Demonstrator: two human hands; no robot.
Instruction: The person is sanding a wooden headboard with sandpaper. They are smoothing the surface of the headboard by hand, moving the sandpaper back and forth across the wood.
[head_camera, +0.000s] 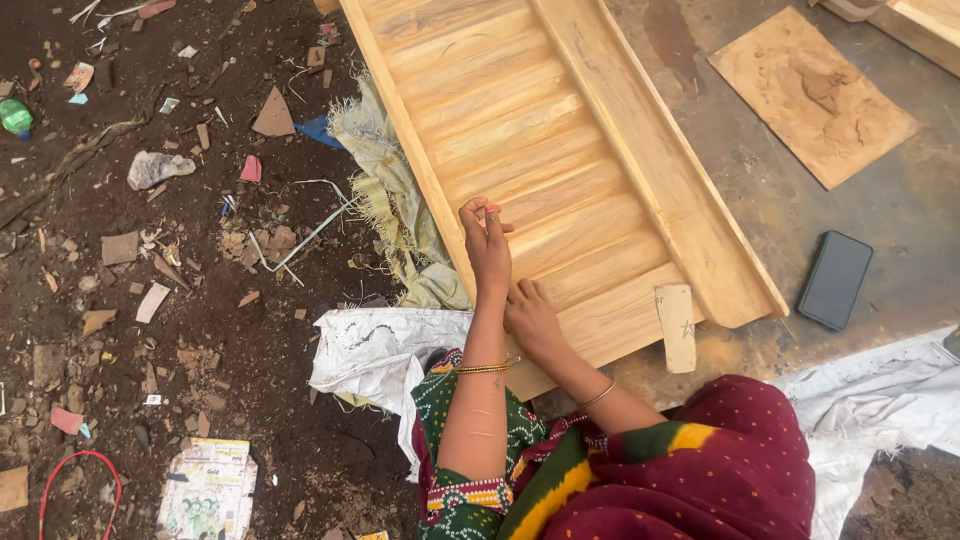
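Right hand (533, 318) flat on slatted wooden panel (560, 150), left grip (487, 240) pinching small red piece (491, 209) against it

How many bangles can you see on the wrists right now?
2: one gold bangle on the left wrist and one thinner gold bangle on the right wrist. More could be hidden under the arms.

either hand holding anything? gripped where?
Left hand pinches a small reddish piece at its fingertips; hold point unclear. Right hand lies flat on the pale slatted wooden panel.

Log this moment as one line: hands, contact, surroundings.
left hand: fingers pressed on slatted wooden panel | right hand: flat on panel's lower slats | dark phone: on floor beside panel
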